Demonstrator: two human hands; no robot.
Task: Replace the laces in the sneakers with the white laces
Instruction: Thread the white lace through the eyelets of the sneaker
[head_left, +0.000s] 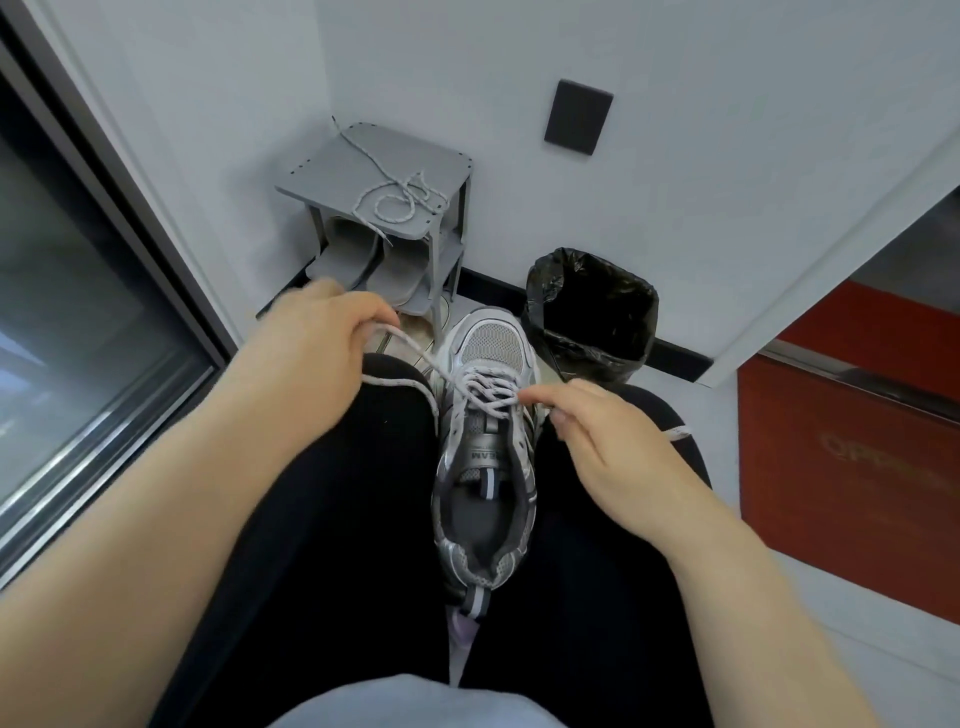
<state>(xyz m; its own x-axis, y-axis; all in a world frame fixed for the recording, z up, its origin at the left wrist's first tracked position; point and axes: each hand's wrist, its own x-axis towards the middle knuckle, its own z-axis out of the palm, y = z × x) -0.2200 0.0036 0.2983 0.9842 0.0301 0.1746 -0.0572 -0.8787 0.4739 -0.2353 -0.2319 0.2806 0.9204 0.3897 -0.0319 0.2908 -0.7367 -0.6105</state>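
Sneaker (485, 457) laces are being worked while the shoe is wedged between the person's thighs, heel toward the body and toe pointing at the wall. A speckled lace (485, 395) is criss-crossed through the upper eyelets; whether it is one of the white replacements or the original cannot be told from its look. One free end is pinched in the left hand (317, 353), whose fingers are closed on it, and the strand is drawn taut up and to the left from the eyelets. A slack run of the same lace is draped over the left thigh. The right hand (597, 436) is held at the right eyelet row with thumb and forefinger brought together at the lace crossing; a firm pinch there cannot be confirmed. A short bit of lace is seen beyond that hand on the right thigh.

For the step to go well, the shoe should be kept clamped between the legs, the pull made along the line of the eyelet, and the crossing steadied by the right hand so that neighbouring rows are not dragged.

The shoe is grey and silver with a mesh toe, a padded tongue bearing a printed label, and a striped heel tab. A second speckled lace (400, 195) is lying coiled on the grey shoe rack (322, 171) near the wall.
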